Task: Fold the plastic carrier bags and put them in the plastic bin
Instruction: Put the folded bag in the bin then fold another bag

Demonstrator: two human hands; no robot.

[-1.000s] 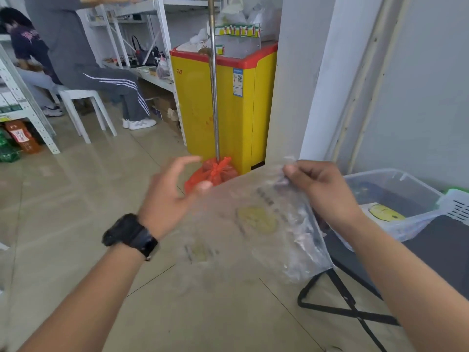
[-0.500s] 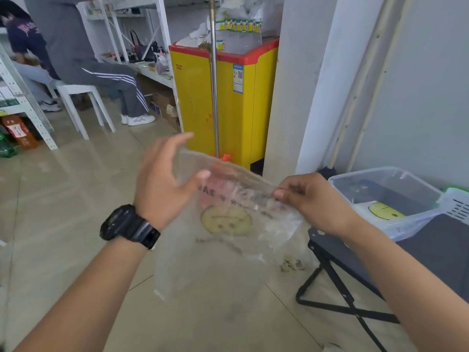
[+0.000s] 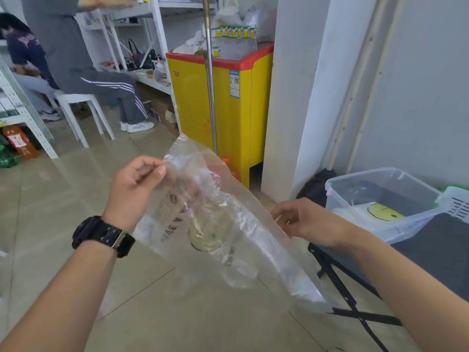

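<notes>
A clear plastic carrier bag [image 3: 215, 219] with a faint yellow smiley and dark lettering hangs in the air in front of me. My left hand [image 3: 134, 189], with a black watch on its wrist, pinches the bag's upper left edge. My right hand [image 3: 302, 219] pinches the bag's right edge, lower than the left. The bag runs slanted between them, its tail drooping to the lower right. The clear plastic bin [image 3: 355, 181] stands on a dark table at the right, with a folded smiley bag [image 3: 380, 212] inside.
The dark folding table [image 3: 444, 250] has black crossed legs below. A white basket [image 3: 456, 201] sits beside the bin. A yellow and red freezer [image 3: 218, 107], a metal pole [image 3: 210, 85] and a white pillar stand ahead. Two people sit by shelves at the far left.
My left hand went from open fingers to pinching the bag's edge. My right hand dropped lower and to the right, and the bag turned to a slanted lie.
</notes>
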